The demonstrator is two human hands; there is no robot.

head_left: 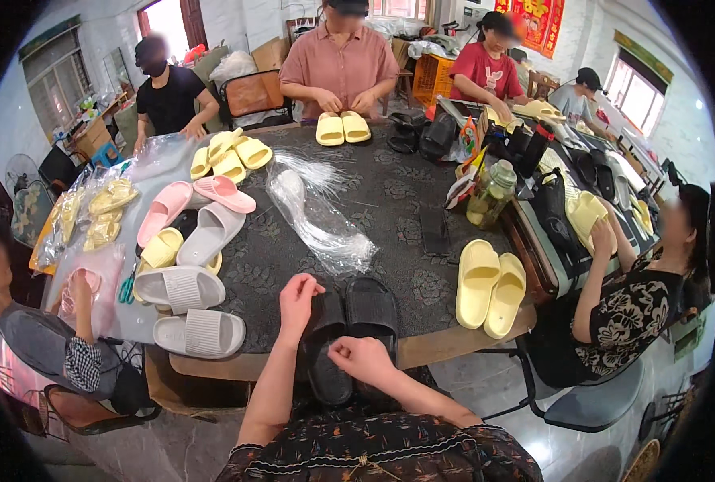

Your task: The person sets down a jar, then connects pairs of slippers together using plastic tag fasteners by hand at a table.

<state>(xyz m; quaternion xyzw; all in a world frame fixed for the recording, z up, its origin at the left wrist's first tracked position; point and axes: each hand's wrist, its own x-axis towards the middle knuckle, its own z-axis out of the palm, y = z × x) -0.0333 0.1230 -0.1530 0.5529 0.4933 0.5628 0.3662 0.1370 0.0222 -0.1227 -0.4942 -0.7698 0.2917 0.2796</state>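
On black slippers [349, 329]: left hand [297, 299] curled, right hand [360, 357] pinching.

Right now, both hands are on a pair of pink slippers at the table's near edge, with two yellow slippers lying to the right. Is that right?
Not quite. The head view shows the left hand and right hand on black slippers, not pink. They do lie at the near edge of the table, with the two yellow slippers to their right.
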